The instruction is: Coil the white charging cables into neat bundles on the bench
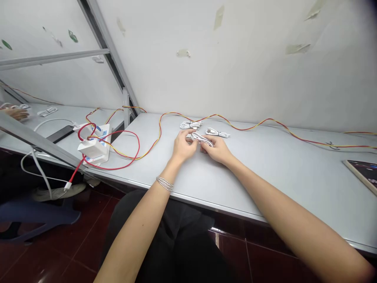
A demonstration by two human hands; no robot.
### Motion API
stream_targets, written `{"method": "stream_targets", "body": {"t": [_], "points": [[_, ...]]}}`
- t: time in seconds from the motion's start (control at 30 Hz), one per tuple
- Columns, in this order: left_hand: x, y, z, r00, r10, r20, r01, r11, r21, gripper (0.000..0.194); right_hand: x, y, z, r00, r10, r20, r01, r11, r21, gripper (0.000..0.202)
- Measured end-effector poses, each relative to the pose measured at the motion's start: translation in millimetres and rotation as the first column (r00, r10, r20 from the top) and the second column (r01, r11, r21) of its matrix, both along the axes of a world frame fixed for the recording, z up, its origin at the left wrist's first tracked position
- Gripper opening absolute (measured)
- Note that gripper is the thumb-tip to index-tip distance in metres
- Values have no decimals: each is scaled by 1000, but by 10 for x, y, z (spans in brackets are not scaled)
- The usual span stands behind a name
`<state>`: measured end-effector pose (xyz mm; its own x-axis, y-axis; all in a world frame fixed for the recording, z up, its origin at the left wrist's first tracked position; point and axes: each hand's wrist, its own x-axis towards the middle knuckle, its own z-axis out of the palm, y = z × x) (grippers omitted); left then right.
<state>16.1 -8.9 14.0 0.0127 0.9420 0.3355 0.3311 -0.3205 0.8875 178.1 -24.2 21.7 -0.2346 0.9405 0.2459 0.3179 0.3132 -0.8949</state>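
Note:
Between my two hands, just above the grey tabletop (253, 173), is a coiled white cable (202, 139). My left hand (185, 145) is closed on its left end, thumb and fingers curled round it. The other end is pinched by my right hand (216, 148), whose lower fingers are partly hidden. Right behind my left fingers lies a bundle of white cable (191, 125) bound with a dark tie. Another tied white cable (217, 133) rests behind my right hand.
Red and yellow twisted wires (209, 116) run along the wall's foot. At left, chargers fill a power strip (97, 151) near a metal frame post (113, 51). A phone (363, 173) lies at far right. Another person's hand (16, 113) shows at far left.

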Motion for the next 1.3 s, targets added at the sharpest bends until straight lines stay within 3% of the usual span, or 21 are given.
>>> {"method": "stream_targets", "body": {"t": [0.13, 0.33, 0.47, 0.7, 1.13, 1.3], "points": [[3, -12, 41, 1000, 18, 3, -18, 1000, -8, 24, -10, 20, -30, 996, -68, -58, 66, 997, -49, 30], [14, -30, 71, 999, 41, -14, -41, 999, -14, 10, -16, 60, -36, 946, -291, -141, 269, 951, -153, 37], [15, -10, 41, 999, 30, -18, -30, 999, -41, 10, -18, 65, 5, 887, -357, -294, 299, 928, -224, 40], [15, -50, 50, 992, -73, -104, 64, 994, -83, 16, -1, 69, 32, 834, -340, -436, 250, 935, -250, 44], [6, -58, 58, 978, -157, -136, 147, 986, -81, 22, -17, 46, 16, 931, -208, -299, 182, 977, -112, 43], [2, -84, 86, 968, -181, -174, 179, 983, -29, 25, -29, 29, 23, 929, -189, -317, 162, 981, -109, 49]]}}
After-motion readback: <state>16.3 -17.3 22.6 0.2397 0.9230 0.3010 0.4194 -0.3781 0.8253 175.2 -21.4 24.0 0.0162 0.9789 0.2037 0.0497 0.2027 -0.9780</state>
